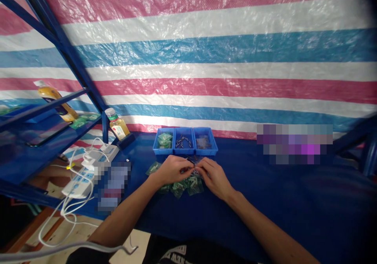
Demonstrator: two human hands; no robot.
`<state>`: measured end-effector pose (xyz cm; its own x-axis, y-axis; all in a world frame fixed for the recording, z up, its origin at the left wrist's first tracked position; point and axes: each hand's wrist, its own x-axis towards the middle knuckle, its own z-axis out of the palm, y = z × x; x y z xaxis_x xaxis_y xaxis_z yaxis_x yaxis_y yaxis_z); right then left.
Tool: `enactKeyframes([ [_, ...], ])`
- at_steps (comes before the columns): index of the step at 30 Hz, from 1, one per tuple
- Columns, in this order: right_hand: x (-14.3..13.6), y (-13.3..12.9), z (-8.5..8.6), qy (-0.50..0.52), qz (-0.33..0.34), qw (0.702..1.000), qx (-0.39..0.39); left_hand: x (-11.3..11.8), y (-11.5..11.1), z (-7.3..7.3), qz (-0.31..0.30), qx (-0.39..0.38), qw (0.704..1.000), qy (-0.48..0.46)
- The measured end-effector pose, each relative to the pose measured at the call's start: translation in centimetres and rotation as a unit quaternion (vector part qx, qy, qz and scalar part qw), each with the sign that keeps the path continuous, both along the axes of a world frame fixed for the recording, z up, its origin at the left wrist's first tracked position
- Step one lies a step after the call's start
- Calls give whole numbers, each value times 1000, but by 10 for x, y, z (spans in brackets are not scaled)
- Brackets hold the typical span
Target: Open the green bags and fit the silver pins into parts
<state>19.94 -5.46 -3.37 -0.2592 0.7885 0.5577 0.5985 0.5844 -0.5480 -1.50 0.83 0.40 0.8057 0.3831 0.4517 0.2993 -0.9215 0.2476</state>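
"So, leftmost?"
"Power strip [78, 183], then a capped bottle [120, 128]."
"Next?"
"Left hand [172, 170]: fingers curled, thumb near fingertips; cannot tell what, if anything, it grips. Green packets [178, 188] lie by the hands on the blue table [250, 201]."
"Beyond them?"
"Three blue trays [184, 152], side by side: more green packets, dark-and-white pieces [184, 141], contents unclear."
"Right hand [214, 177]?"
"Fingers bent, tips just beside the left's; hold likewise unclear."

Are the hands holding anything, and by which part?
Can't tell: the left hand and right hand nearly meet by the green packets; anything between them is too small to make out.
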Motion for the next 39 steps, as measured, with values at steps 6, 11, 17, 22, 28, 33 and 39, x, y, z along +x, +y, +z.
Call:
enactKeyframes([
  [6, 1, -1, 0, -10, -6, 1000, 3, 0, -1, 0, 3, -2, 1000, -2],
  [11, 0, 0, 1, -14, -17, 1000, 20, 1, 0, -3, 3, -8, 1000, -5],
  [17, 0, 0, 0, 12, -4, 1000, 22, 0, 0, -1, 11, -24, 1000, -13],
  [22, 0, 0, -3, 35, 3, 999, 22, 0, -2, 1, 13, -28, 999, -17],
  [28, 0, -1, -2, 37, -2, 998, 46, 1, -1, -1, 16, -32, 999, -20],
  [33, 0, 0, -4, 32, -10, 998, 43, 1, -1, -2, 22, -20, 999, -21],
  [39, 1, 1, -5, 25, -15, 999, 43, 0, -1, 0, 16, -3, 999, -35],
])
